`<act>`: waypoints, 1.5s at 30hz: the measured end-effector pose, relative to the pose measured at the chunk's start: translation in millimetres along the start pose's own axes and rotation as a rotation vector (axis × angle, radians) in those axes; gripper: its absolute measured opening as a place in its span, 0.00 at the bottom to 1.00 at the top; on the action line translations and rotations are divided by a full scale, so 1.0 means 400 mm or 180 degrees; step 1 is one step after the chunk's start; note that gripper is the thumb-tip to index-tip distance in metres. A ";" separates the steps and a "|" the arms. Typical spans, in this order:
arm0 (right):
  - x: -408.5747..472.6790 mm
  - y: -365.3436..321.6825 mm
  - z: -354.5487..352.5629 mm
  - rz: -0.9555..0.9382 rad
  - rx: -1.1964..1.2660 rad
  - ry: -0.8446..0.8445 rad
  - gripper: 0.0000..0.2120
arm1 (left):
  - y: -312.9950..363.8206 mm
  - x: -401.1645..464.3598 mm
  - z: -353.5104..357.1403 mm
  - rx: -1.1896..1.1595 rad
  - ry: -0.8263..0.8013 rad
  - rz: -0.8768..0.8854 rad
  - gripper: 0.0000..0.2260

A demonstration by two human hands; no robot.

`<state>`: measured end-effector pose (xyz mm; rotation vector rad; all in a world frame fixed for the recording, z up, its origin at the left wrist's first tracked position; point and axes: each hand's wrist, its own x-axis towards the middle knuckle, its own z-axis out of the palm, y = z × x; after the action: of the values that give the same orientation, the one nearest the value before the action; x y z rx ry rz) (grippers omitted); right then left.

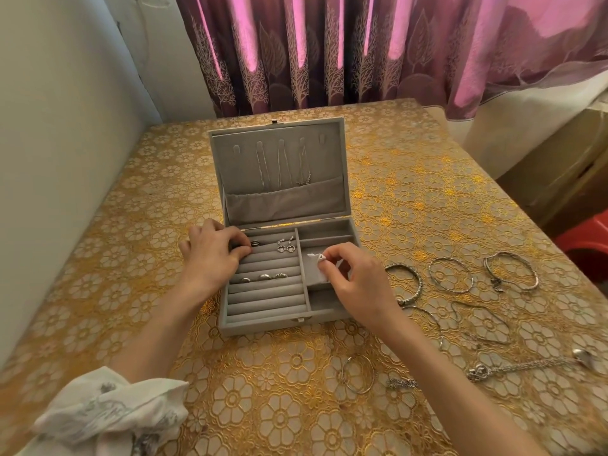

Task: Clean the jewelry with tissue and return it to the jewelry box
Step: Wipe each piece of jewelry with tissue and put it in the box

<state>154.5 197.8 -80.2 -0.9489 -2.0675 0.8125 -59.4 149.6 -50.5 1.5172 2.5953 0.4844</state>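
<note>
Left hand [214, 255] pinching at a ring [255, 244] in the jewelry box [263, 324] rolls, right hand [357, 278] pinching tissue [317, 258] above a compartment: risk of fumbling the ring into a slot.

Bare forearms, left white sleeve [108, 413] with grey print bunched at the elbow.

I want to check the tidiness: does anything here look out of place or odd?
Nothing looks damaged. Several bracelets and chains lie loose on the tablecloth, right of the open jewelry box, not yet returned.
</note>
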 end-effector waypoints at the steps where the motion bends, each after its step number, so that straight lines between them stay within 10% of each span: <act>1: 0.000 0.000 0.000 0.0006 -0.0008 -0.0005 0.03 | -0.001 -0.001 0.001 0.0017 0.0034 0.0013 0.04; 15: -0.048 -0.048 -0.079 0.0471 0.0924 0.0197 0.03 | 0.029 -0.147 -0.009 -0.0439 0.0976 0.0573 0.12; 28: -0.268 -0.002 -0.147 0.0901 0.0636 0.0738 0.04 | 0.216 -0.363 0.095 -0.0713 -0.0291 0.1501 0.15; 45: -0.305 0.017 -0.138 0.0670 0.0383 0.0978 0.06 | 0.249 -0.336 0.127 -0.0241 -0.0129 0.1805 0.08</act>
<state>259.4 115.9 -96.3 -1.1587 -1.6582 0.8306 102.8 90.1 -77.2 2.1998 2.0575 0.5758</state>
